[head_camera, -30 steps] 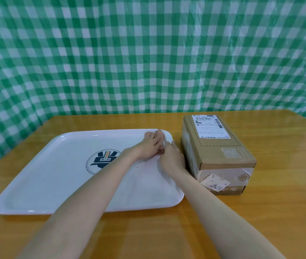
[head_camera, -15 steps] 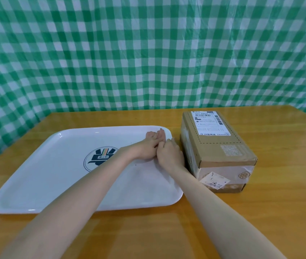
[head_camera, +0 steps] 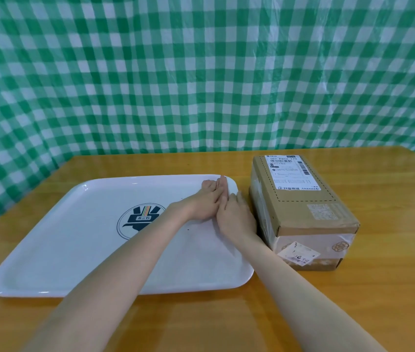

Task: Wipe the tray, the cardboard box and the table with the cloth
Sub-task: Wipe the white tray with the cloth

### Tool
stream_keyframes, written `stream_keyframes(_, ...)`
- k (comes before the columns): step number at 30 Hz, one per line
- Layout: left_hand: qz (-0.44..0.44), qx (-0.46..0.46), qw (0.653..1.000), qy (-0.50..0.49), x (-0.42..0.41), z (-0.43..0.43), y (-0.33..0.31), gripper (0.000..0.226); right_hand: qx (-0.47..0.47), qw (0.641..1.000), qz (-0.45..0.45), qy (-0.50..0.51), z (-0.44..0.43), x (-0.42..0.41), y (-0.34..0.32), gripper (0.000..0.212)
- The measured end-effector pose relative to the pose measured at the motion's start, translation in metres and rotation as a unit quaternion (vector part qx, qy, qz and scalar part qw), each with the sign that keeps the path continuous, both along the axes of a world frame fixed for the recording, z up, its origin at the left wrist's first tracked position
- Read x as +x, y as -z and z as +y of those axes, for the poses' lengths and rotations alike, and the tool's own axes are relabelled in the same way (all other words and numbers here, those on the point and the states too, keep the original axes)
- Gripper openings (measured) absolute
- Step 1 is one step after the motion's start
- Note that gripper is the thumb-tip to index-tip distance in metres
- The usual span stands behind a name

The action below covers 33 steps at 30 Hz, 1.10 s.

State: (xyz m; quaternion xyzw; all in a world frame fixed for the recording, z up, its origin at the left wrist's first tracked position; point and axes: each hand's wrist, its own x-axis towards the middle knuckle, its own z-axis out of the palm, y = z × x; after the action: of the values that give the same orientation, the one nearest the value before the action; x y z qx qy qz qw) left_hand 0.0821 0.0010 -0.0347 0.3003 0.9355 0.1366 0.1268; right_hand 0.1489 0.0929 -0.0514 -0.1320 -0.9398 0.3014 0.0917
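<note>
A white tray with a dark round logo lies on the left of the wooden table. A thin white cloth, hard to tell from the tray, covers its right part. My left hand and my right hand meet at the tray's far right corner. Both pinch a raised white edge of the cloth there. The fingertips are partly hidden by each other. A taped cardboard box with a shipping label stands just right of the tray, and my right hand is close beside its left wall.
A green and white checked curtain hangs behind the table's far edge. Bare wood shows in front of the tray and to the right of the box.
My right hand has slid up against my left hand at the tray's far right corner. The tray and the box have stayed where they were.
</note>
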Motion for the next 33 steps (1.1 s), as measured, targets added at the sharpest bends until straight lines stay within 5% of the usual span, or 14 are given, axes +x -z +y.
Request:
stream_keyframes(9,0.010,0.061,0.998,0.005,-0.004,-0.013,0.005,0.054,0.066,0.995,-0.039,-0.058,0.007,0.003,0.000,0.055)
stream_keyframes(16,0.045,-0.002,0.999,0.001,-0.019,-0.036,-0.001,0.016,0.070,0.995,-0.049,-0.060,0.006,0.006,-0.002,0.060)
stream_keyframes(27,0.004,-0.098,0.989,-0.107,-0.039,-0.169,-0.015,0.053,0.126,0.987,-0.066,-0.078,0.006,0.006,-0.003,0.063)
stream_keyframes(33,0.008,-0.034,0.994,-0.107,-0.034,-0.147,-0.013,0.046,0.230,0.964,-0.104,-0.089,-0.004,0.003,0.000,0.058)
